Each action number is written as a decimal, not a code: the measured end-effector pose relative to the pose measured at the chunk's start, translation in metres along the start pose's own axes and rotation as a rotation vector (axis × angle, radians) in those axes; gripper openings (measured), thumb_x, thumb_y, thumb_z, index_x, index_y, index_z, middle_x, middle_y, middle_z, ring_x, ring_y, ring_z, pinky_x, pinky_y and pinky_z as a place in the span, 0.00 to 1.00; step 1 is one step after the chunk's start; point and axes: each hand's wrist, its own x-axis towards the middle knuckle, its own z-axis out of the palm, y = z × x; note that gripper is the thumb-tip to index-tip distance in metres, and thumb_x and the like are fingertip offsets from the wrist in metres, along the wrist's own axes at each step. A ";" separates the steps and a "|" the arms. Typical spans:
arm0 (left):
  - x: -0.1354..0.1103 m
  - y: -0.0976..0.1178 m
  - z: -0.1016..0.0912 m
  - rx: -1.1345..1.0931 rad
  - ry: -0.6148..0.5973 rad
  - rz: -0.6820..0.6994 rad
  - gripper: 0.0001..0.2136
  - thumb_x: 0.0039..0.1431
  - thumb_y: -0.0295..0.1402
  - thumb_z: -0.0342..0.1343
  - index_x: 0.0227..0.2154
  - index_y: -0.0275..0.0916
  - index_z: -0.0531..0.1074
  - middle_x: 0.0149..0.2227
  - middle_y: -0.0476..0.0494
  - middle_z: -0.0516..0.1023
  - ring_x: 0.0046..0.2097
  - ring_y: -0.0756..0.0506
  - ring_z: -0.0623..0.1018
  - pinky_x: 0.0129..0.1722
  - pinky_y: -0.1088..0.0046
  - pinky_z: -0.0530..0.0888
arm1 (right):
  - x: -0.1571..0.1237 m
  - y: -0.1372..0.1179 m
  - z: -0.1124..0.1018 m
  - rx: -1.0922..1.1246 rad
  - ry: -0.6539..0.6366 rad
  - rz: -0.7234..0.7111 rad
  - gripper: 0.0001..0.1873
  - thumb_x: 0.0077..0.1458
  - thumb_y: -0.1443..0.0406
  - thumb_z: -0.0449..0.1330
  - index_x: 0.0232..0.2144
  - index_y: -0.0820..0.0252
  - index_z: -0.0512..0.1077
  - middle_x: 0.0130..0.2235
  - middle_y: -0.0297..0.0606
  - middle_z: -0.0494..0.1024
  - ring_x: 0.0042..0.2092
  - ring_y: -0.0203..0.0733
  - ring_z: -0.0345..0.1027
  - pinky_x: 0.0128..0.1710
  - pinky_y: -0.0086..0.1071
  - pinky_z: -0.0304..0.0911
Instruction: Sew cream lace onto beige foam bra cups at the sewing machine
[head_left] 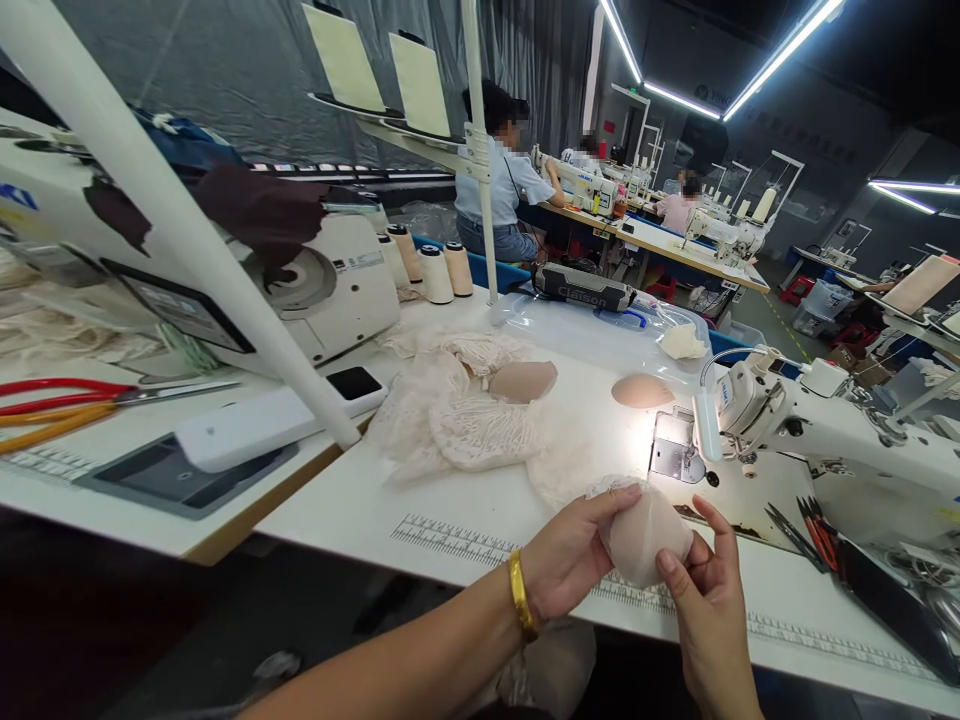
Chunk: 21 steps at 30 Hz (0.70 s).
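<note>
Both my hands hold a beige padded bra cup (646, 532) with a lace edge, just above the near edge of the white sewing table (360, 510). My left hand (574, 555), with a gold bangle at the wrist, pinches its left side. My right hand (701, 590) grips its lower right side with thumb and fingers. A pile of cream lace pieces and cups (465, 405) lies on the table to the left. A single beige cup (643, 391) rests beyond, next to the sewing machine (810, 430).
A second sewing machine (300, 280) stands at the left with thread cones (435, 272), red and orange scissors (90, 400) and a phone (356, 383). Snips (814, 530) lie at the right. A clear plastic bin (600, 335) sits behind. Other people sew at far tables.
</note>
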 end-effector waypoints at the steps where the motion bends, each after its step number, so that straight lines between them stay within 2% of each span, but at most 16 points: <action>1: 0.001 0.000 -0.001 -0.014 0.008 -0.007 0.11 0.55 0.37 0.68 0.33 0.33 0.81 0.37 0.38 0.82 0.37 0.43 0.79 0.39 0.70 0.73 | 0.000 0.000 -0.001 -0.008 0.004 -0.012 0.42 0.54 0.54 0.70 0.64 0.49 0.55 0.40 0.38 0.80 0.43 0.47 0.75 0.43 0.40 0.69; 6: 0.003 -0.001 -0.003 -0.009 -0.013 -0.022 0.12 0.56 0.39 0.67 0.34 0.33 0.81 0.39 0.37 0.83 0.37 0.43 0.79 0.39 0.70 0.74 | 0.000 0.003 -0.001 -0.034 0.012 -0.061 0.40 0.56 0.54 0.69 0.64 0.47 0.56 0.35 0.34 0.78 0.40 0.45 0.74 0.42 0.39 0.70; 9: 0.003 0.000 -0.001 0.027 -0.041 0.021 0.14 0.55 0.40 0.68 0.36 0.33 0.82 0.41 0.36 0.83 0.40 0.42 0.79 0.39 0.70 0.74 | -0.001 0.005 0.000 -0.033 0.023 -0.078 0.39 0.56 0.54 0.69 0.64 0.47 0.56 0.33 0.32 0.76 0.39 0.44 0.73 0.42 0.38 0.69; 13: 0.003 0.000 0.001 0.127 -0.111 0.059 0.16 0.52 0.38 0.70 0.39 0.31 0.82 0.41 0.33 0.82 0.43 0.39 0.79 0.40 0.69 0.73 | -0.001 0.005 0.000 -0.047 0.026 -0.084 0.38 0.56 0.55 0.69 0.63 0.48 0.57 0.36 0.33 0.77 0.40 0.43 0.72 0.44 0.38 0.69; 21: 0.004 -0.001 0.002 0.154 -0.085 0.072 0.17 0.52 0.40 0.70 0.38 0.31 0.81 0.40 0.33 0.82 0.43 0.39 0.79 0.40 0.69 0.73 | -0.002 0.005 -0.001 -0.039 0.012 -0.060 0.37 0.56 0.54 0.69 0.62 0.47 0.58 0.39 0.35 0.79 0.43 0.43 0.74 0.47 0.38 0.69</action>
